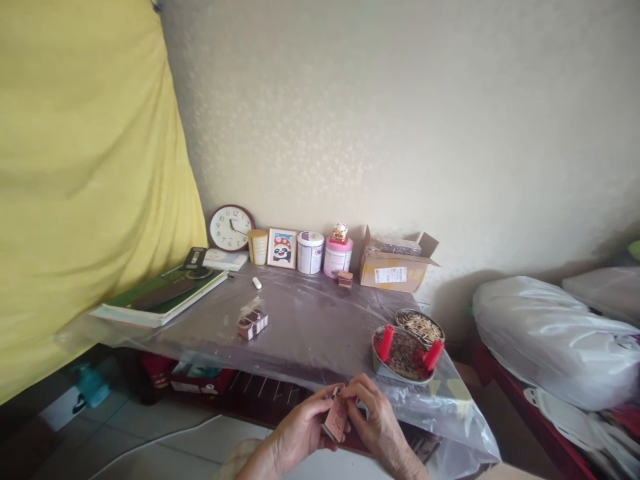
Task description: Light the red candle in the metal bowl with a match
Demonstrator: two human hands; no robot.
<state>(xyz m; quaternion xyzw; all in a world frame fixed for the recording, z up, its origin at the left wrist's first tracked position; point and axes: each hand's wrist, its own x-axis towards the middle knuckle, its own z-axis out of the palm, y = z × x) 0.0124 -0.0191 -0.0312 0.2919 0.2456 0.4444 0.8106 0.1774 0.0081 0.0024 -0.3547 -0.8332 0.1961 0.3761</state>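
Observation:
My left hand [301, 428] and my right hand [376, 421] meet at the bottom centre, just in front of the table edge. Both are closed on a small pinkish matchbox [336, 419], held upright between the fingertips. On the plastic-covered table [310, 320] a little stack of matchboxes [253, 323] lies in a clear wrapper. To the right stands a metal tray [400, 357] of dark matchsticks with two red candles [385, 342] leaning in it, and behind it a second tray [419, 325] of pale sticks.
Along the wall stand a clock [231, 228], a framed panda picture [282, 248], two tins [310, 252], a pink jar [338, 257] and an open cardboard box [395, 265]. Books [160, 297] lie at left by a yellow curtain [80, 187]. A white plastic bag [555, 340] sits right.

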